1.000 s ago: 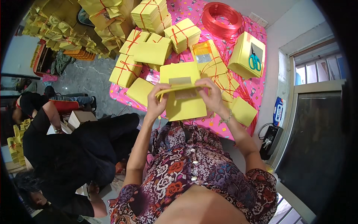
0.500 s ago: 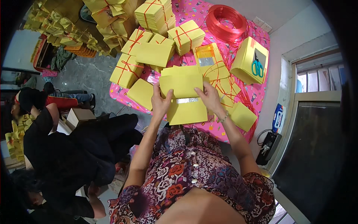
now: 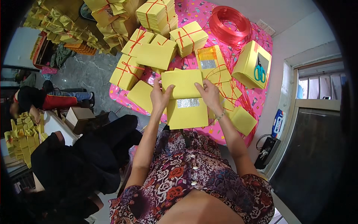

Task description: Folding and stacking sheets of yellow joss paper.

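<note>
Between my two hands is a stack of yellow paper sheets (image 3: pixel 182 84), held by its left and right edges over the table. My left hand (image 3: pixel 161 98) grips the left edge, thumb on top and fingers behind. On the opposite edge my right hand (image 3: pixel 210 98) has the same grip, with a beaded bracelet at the wrist. Closer to my body lies a yellow sheet (image 3: pixel 187 119) with a silver foil patch, its far part covered by the stack. More loose yellow paper (image 3: pixel 141 96) lies left of my left hand, and a yellow piece (image 3: pixel 243 120) right of my right wrist.
Bundles tied with red ribbon (image 3: pixel 126 73) stand beyond my hands on the pink patterned tablecloth (image 3: pixel 192 11). A red ribbon coil (image 3: pixel 230 27) and teal-handled scissors (image 3: pixel 259 72) on a yellow stack are at the far right. A person in black (image 3: pixel 71 160) is close on my left.
More of the silver patch shows below the held stack. Both hands keep their grip. At the left, the person in black has shifted, uncovering more of a yellow paper pile.
</note>
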`<state>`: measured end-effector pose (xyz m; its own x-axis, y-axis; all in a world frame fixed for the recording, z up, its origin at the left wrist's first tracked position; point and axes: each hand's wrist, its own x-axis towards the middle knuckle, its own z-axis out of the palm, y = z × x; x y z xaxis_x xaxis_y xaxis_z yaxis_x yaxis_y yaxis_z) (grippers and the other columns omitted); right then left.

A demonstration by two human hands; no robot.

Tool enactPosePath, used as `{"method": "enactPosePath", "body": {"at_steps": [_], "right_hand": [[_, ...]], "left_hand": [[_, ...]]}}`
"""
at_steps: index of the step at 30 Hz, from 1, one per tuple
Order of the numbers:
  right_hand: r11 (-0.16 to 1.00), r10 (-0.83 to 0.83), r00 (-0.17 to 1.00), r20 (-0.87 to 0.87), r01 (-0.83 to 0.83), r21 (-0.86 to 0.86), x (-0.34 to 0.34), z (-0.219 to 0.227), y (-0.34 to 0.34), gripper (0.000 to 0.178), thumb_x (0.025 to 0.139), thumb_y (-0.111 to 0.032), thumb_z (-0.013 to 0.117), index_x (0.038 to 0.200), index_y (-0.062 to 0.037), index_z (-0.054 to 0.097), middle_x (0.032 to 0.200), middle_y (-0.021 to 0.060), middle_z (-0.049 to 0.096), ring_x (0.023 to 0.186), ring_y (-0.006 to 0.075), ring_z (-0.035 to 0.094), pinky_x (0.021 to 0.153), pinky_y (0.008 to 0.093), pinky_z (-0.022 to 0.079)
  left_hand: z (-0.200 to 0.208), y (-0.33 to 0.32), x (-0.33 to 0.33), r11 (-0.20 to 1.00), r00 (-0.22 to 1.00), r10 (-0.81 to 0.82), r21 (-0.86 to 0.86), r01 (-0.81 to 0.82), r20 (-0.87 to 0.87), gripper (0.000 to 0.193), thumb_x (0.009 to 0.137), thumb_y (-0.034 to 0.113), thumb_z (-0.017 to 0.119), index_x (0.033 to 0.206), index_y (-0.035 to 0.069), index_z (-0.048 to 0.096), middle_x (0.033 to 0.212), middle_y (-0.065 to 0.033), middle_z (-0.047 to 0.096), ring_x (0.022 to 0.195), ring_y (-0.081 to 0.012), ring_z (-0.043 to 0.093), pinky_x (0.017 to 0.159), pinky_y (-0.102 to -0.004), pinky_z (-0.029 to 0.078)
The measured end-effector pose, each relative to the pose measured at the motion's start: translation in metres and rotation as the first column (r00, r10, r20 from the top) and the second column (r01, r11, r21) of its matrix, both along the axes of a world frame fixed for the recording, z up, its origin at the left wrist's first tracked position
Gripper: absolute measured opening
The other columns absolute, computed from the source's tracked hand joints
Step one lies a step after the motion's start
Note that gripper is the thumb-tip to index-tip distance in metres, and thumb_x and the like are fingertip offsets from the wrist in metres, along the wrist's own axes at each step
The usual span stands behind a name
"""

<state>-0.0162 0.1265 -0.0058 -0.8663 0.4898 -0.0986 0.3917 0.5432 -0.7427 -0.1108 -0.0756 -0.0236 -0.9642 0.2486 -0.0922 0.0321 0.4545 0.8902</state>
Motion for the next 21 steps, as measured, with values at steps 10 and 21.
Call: {"method": "enactPosePath", "body": {"at_steps": [10,21], "right_hand": [[0.998,-0.059,0.998,0.009,0.058,0.028,-0.002,-0.006,-0.005,0.04,0.092,-0.037,0.065,0.079,-0.0018,0.052,0.06,0.012,0.051,0.056,0.0289,0.051,0.056,0.0424,0.039],[0.973,-0.135,0.892,-0.432,0.035,-0.23,-0.009,0.015,-0.004,0.036,0.093,-0.032,0.068,0.082,-0.0019,0.051,0.059,0.0027,0.048,0.053,0.0165,0.041,0.051,0.0343,0.035]], "left_hand": [[-0.007,0.002,-0.003,0.999,0.999,0.038,0.012,-0.038,0.003,0.065,0.079,0.029,0.079,0.131,0.008,0.048,0.083,-0.0116,0.068,0.07,-0.0237,0.066,0.064,-0.0367,0.051],[0.031,0.003,-0.014,0.783,0.978,-0.119,0.622,-0.013,0.17,0.034,0.093,0.01,0.068,0.123,-0.002,0.058,0.109,-0.0097,0.069,0.095,-0.0132,0.065,0.085,-0.0272,0.052]]}}
